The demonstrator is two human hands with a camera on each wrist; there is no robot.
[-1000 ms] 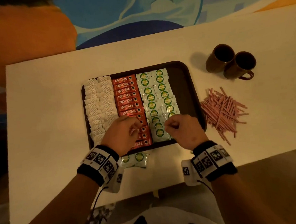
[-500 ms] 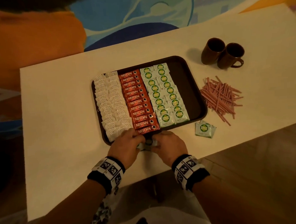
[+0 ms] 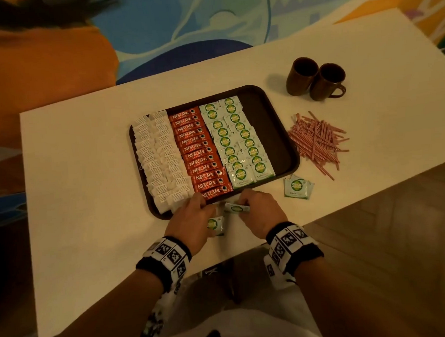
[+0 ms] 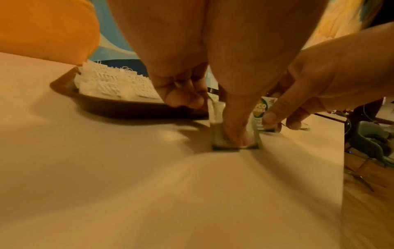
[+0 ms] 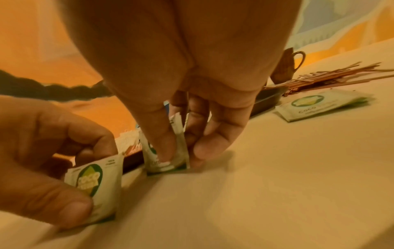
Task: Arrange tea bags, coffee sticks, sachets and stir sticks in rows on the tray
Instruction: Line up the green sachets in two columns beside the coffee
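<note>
- A green-and-white sachet (image 5: 164,151) stood on edge on the white table (image 3: 87,204), just in front of the near rim of the dark brown tray (image 3: 282,137); the right hand (image 3: 259,215) pinched it between thumb and fingers.
- A second sachet (image 5: 93,187) of the same kind stood on the table just to the left of the first, gripped by the thumb and curled fingers of the left hand (image 3: 193,223).
- On the tray lay rows running front to back: two of white tea bags (image 3: 160,159) at the left, one of red coffee sticks (image 3: 202,154) in the middle, two of green sachets (image 3: 238,143) beside them. The tray's right strip was bare.
- A small stack of loose sachets (image 3: 296,188) lay flat on the table near the tray's near right corner.
- A loose pile of pink stir sticks (image 3: 317,140) lay on the table to the right of the tray.
- Two brown mugs (image 3: 315,81) stood side by side, touching, beyond the stir sticks.
- Both wrists wore black bands with black-and-white marker squares.
</note>
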